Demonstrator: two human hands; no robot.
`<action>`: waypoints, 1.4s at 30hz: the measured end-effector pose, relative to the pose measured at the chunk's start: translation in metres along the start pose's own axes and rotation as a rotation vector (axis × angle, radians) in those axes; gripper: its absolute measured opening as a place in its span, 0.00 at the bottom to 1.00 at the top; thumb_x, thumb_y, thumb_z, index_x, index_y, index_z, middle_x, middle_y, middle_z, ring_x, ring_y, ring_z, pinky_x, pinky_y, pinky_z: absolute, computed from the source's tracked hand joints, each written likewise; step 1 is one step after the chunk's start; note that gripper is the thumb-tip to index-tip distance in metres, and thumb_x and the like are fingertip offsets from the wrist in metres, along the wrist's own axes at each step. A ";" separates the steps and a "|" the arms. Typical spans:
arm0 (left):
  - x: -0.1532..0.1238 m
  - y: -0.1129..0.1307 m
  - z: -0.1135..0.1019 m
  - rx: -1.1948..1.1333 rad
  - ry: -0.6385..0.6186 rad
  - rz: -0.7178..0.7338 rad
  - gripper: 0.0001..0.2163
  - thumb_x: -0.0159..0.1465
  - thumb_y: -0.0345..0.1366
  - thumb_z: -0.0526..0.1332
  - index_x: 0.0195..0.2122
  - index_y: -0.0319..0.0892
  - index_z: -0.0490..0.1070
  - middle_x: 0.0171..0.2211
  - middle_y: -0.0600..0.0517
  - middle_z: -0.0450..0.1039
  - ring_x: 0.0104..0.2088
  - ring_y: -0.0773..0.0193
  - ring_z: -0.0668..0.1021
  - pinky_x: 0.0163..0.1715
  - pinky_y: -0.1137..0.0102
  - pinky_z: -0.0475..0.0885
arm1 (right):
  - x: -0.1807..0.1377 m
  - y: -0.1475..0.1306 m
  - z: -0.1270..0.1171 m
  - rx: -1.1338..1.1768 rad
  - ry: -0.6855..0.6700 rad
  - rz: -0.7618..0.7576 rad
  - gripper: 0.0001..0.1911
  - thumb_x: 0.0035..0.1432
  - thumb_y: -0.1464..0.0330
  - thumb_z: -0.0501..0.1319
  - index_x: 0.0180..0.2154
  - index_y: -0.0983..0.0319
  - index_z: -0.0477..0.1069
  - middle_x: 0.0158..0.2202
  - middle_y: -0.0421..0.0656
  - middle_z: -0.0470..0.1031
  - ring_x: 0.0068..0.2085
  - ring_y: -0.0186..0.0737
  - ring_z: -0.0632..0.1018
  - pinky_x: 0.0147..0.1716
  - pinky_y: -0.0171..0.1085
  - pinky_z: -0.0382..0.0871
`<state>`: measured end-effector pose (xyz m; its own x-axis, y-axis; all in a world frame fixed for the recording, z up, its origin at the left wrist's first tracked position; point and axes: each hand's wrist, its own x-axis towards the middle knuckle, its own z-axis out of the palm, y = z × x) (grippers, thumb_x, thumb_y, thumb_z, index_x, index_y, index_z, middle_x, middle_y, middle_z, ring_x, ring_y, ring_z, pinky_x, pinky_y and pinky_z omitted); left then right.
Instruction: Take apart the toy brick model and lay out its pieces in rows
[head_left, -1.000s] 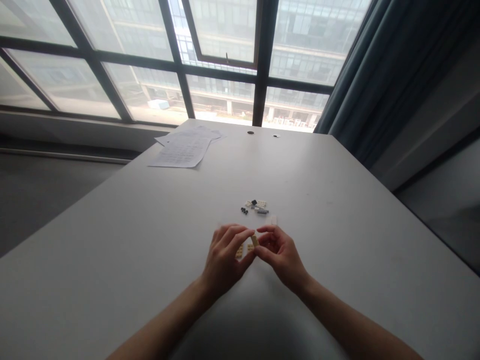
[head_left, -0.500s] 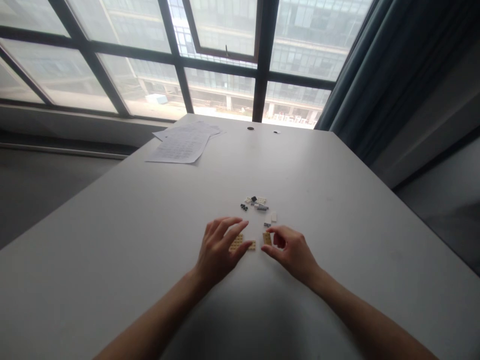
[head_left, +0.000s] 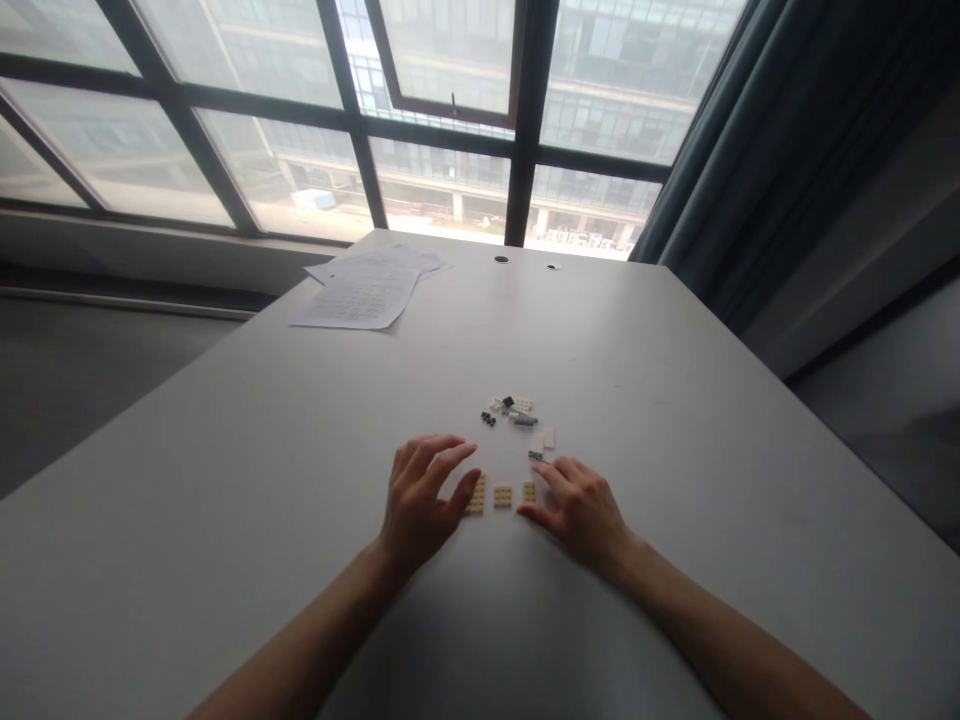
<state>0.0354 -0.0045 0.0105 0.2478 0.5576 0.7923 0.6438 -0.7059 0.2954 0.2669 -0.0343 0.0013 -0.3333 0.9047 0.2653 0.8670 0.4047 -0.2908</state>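
Three tan studded building plates lie in a row on the white table. The left tan plate (head_left: 478, 497) is partly covered by my left hand (head_left: 427, 490), whose thumb and fingers are apart with nothing between them. The middle tan plate (head_left: 502, 497) lies uncovered between my hands. Beside the right tan plate (head_left: 529, 492) is my right hand (head_left: 577, 505), its thumb and index finger spread apart around it. That plate rests flat on the table. A small grey piece (head_left: 535, 455) lies just beyond my right fingertips.
Farther out sit white flat tiles (head_left: 549, 438), a grey long piece (head_left: 523, 420), small dark pieces (head_left: 488, 419), a black piece (head_left: 508, 401) and white studded plates (head_left: 524, 404). Printed papers (head_left: 360, 298) lie at the table's far left, near the window.
My right hand has set the tan plate down and spread its fingers from it. My left hand has drawn slightly left, uncovering the middle plate.
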 end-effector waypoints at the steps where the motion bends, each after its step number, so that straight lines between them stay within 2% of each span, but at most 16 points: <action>1: 0.000 -0.001 0.000 -0.001 0.004 -0.009 0.11 0.60 0.31 0.63 0.44 0.43 0.70 0.41 0.47 0.72 0.42 0.58 0.73 0.43 0.61 0.69 | 0.004 0.003 -0.002 0.021 0.022 0.014 0.25 0.59 0.51 0.59 0.48 0.64 0.70 0.41 0.49 0.74 0.42 0.47 0.74 0.41 0.41 0.67; 7: -0.002 -0.007 0.002 -0.016 0.019 -0.079 0.10 0.61 0.30 0.62 0.44 0.43 0.70 0.40 0.48 0.72 0.42 0.58 0.73 0.44 0.61 0.69 | 0.046 0.030 -0.012 0.084 0.114 0.201 0.12 0.59 0.66 0.61 0.46 0.61 0.72 0.40 0.44 0.73 0.39 0.41 0.75 0.42 0.38 0.66; 13: -0.005 -0.010 0.004 -0.034 0.017 -0.107 0.09 0.61 0.30 0.62 0.43 0.43 0.71 0.40 0.48 0.72 0.41 0.59 0.73 0.43 0.62 0.70 | 0.078 0.031 0.000 0.101 0.016 0.133 0.07 0.57 0.72 0.61 0.40 0.60 0.74 0.41 0.44 0.73 0.43 0.42 0.73 0.44 0.38 0.65; 16: -0.005 -0.010 0.004 -0.055 0.016 -0.106 0.09 0.61 0.29 0.62 0.42 0.43 0.71 0.39 0.48 0.72 0.41 0.59 0.73 0.43 0.62 0.70 | 0.085 0.026 0.005 0.131 0.004 0.136 0.04 0.57 0.73 0.61 0.34 0.61 0.73 0.38 0.45 0.73 0.42 0.43 0.72 0.43 0.39 0.64; 20: -0.005 -0.008 0.003 -0.066 0.024 -0.096 0.09 0.60 0.29 0.62 0.42 0.43 0.71 0.39 0.49 0.72 0.41 0.60 0.73 0.43 0.62 0.70 | 0.083 0.021 0.003 0.188 0.034 0.161 0.04 0.56 0.75 0.60 0.32 0.61 0.71 0.34 0.44 0.73 0.38 0.40 0.72 0.42 0.38 0.64; 22: -0.005 -0.007 0.003 -0.072 0.026 -0.086 0.09 0.60 0.29 0.62 0.42 0.43 0.71 0.39 0.49 0.72 0.40 0.60 0.73 0.42 0.63 0.70 | 0.075 0.017 -0.002 0.391 0.068 0.224 0.02 0.58 0.71 0.59 0.35 0.61 0.71 0.31 0.41 0.71 0.32 0.36 0.71 0.36 0.36 0.65; 24: -0.005 -0.004 0.004 -0.078 0.017 -0.060 0.09 0.60 0.29 0.62 0.42 0.43 0.71 0.38 0.49 0.72 0.40 0.60 0.74 0.43 0.63 0.70 | 0.063 0.010 -0.009 0.822 0.071 0.315 0.09 0.58 0.66 0.60 0.41 0.60 0.69 0.28 0.37 0.68 0.27 0.33 0.67 0.28 0.34 0.62; 26: -0.005 -0.001 0.004 -0.082 0.003 -0.025 0.09 0.60 0.30 0.62 0.42 0.44 0.71 0.38 0.49 0.73 0.40 0.60 0.74 0.42 0.63 0.70 | 0.051 0.001 -0.015 1.289 0.006 0.385 0.18 0.57 0.62 0.61 0.49 0.58 0.66 0.28 0.36 0.66 0.25 0.32 0.65 0.27 0.33 0.61; 27: -0.005 0.001 0.005 -0.082 -0.003 -0.008 0.08 0.61 0.30 0.62 0.42 0.44 0.71 0.38 0.49 0.73 0.40 0.60 0.74 0.42 0.63 0.70 | 0.046 -0.002 -0.018 1.437 -0.042 0.401 0.21 0.57 0.60 0.61 0.51 0.57 0.65 0.29 0.36 0.66 0.26 0.31 0.65 0.27 0.33 0.61; 29: -0.004 0.002 0.005 -0.076 -0.014 0.012 0.08 0.61 0.30 0.61 0.42 0.44 0.71 0.37 0.49 0.74 0.40 0.60 0.75 0.42 0.63 0.70 | 0.037 -0.007 -0.022 1.554 -0.103 0.423 0.23 0.57 0.58 0.60 0.53 0.56 0.64 0.30 0.38 0.65 0.27 0.32 0.65 0.29 0.34 0.63; 32: -0.005 0.003 0.003 -0.065 -0.021 0.020 0.08 0.61 0.30 0.61 0.41 0.44 0.71 0.37 0.49 0.74 0.40 0.60 0.75 0.42 0.63 0.70 | 0.027 -0.003 -0.025 1.442 -0.092 0.431 0.21 0.60 0.58 0.55 0.53 0.59 0.66 0.30 0.40 0.65 0.28 0.34 0.67 0.31 0.35 0.65; 35: -0.006 0.006 0.002 -0.044 -0.053 0.059 0.07 0.61 0.30 0.61 0.41 0.45 0.71 0.37 0.49 0.74 0.40 0.60 0.75 0.43 0.63 0.69 | 0.016 0.007 -0.025 1.149 -0.073 0.396 0.19 0.62 0.60 0.54 0.51 0.62 0.67 0.27 0.39 0.65 0.28 0.35 0.68 0.31 0.36 0.66; 37: -0.006 0.011 0.002 -0.036 -0.134 0.123 0.08 0.61 0.31 0.61 0.42 0.45 0.72 0.37 0.49 0.75 0.42 0.60 0.75 0.44 0.63 0.68 | 0.008 0.012 -0.024 0.843 -0.069 0.319 0.16 0.61 0.64 0.56 0.49 0.62 0.69 0.27 0.39 0.68 0.29 0.36 0.70 0.33 0.36 0.66; 39: -0.006 0.017 0.003 -0.033 -0.247 0.206 0.09 0.62 0.32 0.60 0.44 0.45 0.72 0.39 0.49 0.76 0.45 0.59 0.74 0.47 0.62 0.66 | 0.000 0.012 -0.023 0.556 -0.097 0.211 0.13 0.60 0.68 0.58 0.47 0.61 0.71 0.33 0.42 0.72 0.34 0.38 0.73 0.38 0.37 0.67; 42: -0.007 0.024 0.006 -0.021 -0.399 0.303 0.12 0.64 0.36 0.59 0.49 0.44 0.70 0.45 0.48 0.75 0.50 0.56 0.72 0.52 0.59 0.63 | -0.007 0.007 -0.020 0.332 -0.170 0.112 0.14 0.60 0.71 0.59 0.49 0.60 0.71 0.41 0.45 0.75 0.41 0.40 0.75 0.43 0.37 0.66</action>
<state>0.0539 -0.0228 0.0089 0.6816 0.4469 0.5794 0.4867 -0.8682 0.0972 0.2823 -0.0401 0.0158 -0.3240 0.9437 0.0670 0.7435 0.2978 -0.5987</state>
